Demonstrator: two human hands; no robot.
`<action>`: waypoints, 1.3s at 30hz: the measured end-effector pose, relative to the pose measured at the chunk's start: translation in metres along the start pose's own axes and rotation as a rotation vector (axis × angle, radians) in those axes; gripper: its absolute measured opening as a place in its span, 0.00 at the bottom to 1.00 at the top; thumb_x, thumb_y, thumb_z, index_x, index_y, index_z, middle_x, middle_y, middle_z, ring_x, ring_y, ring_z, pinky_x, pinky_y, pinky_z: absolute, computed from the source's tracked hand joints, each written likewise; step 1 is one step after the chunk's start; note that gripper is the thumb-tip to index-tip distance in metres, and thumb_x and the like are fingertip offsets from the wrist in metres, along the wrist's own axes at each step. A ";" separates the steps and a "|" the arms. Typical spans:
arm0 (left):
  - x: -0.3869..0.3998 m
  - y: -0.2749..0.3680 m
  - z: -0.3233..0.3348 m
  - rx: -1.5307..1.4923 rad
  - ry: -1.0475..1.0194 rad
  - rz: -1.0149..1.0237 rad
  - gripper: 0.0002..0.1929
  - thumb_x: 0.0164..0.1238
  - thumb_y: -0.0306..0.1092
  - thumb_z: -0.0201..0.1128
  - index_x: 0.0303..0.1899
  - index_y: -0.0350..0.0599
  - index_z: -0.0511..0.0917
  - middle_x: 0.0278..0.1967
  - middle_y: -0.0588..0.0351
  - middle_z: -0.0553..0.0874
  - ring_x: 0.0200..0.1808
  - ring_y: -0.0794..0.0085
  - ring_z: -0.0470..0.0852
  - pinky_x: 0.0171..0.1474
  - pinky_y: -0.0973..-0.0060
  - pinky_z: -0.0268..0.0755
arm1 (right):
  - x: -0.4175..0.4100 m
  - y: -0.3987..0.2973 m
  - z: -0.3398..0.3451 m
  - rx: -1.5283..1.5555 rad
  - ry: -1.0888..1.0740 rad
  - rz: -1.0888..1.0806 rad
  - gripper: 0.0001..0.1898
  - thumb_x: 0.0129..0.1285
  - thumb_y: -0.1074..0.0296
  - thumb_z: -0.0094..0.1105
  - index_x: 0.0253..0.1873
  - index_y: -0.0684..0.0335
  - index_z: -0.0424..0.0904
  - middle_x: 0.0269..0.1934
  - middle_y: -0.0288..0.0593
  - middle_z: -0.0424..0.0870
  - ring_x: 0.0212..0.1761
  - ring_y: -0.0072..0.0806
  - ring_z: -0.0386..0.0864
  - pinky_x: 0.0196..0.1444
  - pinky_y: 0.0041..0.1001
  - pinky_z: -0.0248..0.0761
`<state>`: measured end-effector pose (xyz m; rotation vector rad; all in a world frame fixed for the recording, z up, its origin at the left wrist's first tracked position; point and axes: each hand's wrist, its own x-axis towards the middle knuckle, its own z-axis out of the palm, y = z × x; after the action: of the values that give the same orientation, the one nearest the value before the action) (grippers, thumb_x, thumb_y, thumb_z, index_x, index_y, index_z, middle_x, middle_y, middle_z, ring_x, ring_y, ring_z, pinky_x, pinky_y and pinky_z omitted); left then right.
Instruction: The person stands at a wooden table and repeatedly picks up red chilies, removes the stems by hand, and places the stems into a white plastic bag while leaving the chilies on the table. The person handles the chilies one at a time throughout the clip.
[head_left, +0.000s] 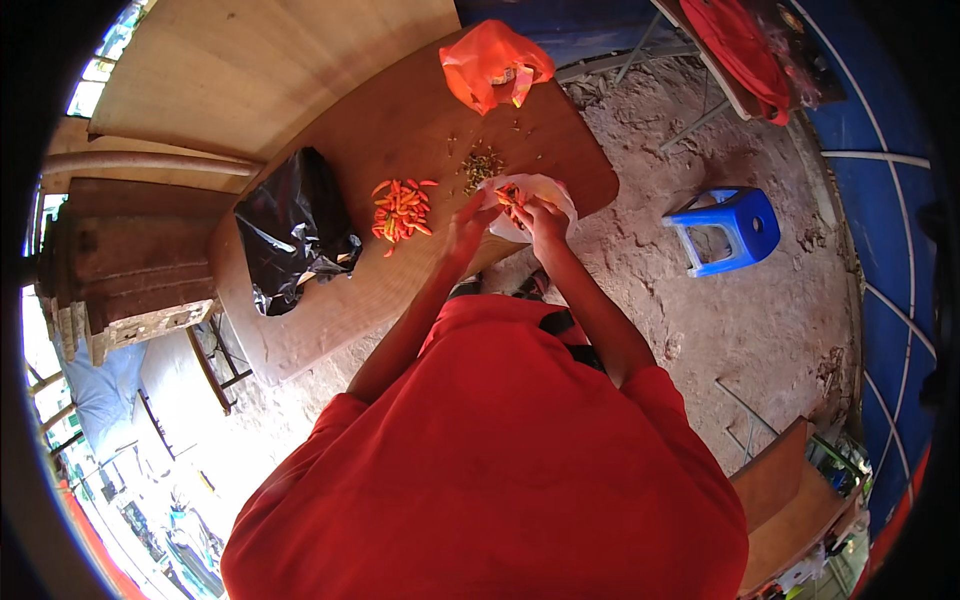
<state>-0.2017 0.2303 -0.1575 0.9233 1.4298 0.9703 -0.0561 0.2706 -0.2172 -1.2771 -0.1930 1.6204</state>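
Note:
A translucent white plastic bag (559, 193) is at the table's near edge, its mouth spread and red chillies (510, 196) inside. My left hand (469, 223) grips the bag's left rim. Inside the opening, my right hand (549, 223) has its fingertips at the chillies; whether they pinch one is hidden. Just beyond the bag lies a scatter of green chilli stems (480, 166). Left of my hands, a loose pile of red and orange chillies (403, 211) rests on the brown wooden table (360, 300).
A crumpled black plastic bag (300, 225) lies at the table's left part. An orange-red plastic bag (491, 64) stands at the far end. On the rough floor to the right is a blue plastic stool (750, 246). A folding table (720, 67) bears a red bag (739, 56).

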 end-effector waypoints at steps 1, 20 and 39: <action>0.001 -0.002 -0.001 -0.008 0.020 -0.008 0.28 0.68 0.38 0.59 0.68 0.41 0.66 0.53 0.56 0.81 0.53 0.75 0.77 0.55 0.72 0.70 | -0.006 -0.005 -0.003 0.043 -0.011 0.027 0.10 0.58 0.84 0.57 0.45 0.78 0.76 0.43 0.49 0.80 0.44 0.37 0.83 0.46 0.26 0.84; -0.015 0.041 0.008 0.089 0.447 0.363 0.27 0.64 0.56 0.63 0.46 0.36 0.78 0.41 0.54 0.78 0.44 0.68 0.77 0.52 0.71 0.67 | -0.105 -0.094 -0.005 0.049 -0.268 0.016 0.11 0.66 0.79 0.53 0.52 0.74 0.75 0.51 0.49 0.80 0.51 0.34 0.81 0.55 0.23 0.79; -0.071 0.083 -0.083 -1.523 -0.422 -0.235 0.12 0.75 0.40 0.53 0.52 0.53 0.80 0.50 0.59 0.83 0.52 0.70 0.79 0.57 0.68 0.72 | -0.209 -0.028 0.152 -1.106 -0.410 -1.094 0.20 0.60 0.76 0.59 0.58 0.69 0.72 0.51 0.55 0.78 0.57 0.51 0.76 0.55 0.39 0.72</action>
<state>-0.2778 0.1887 -0.0519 -0.2000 0.1654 1.2122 -0.1779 0.1886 -0.0028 -1.1544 -1.8726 0.6930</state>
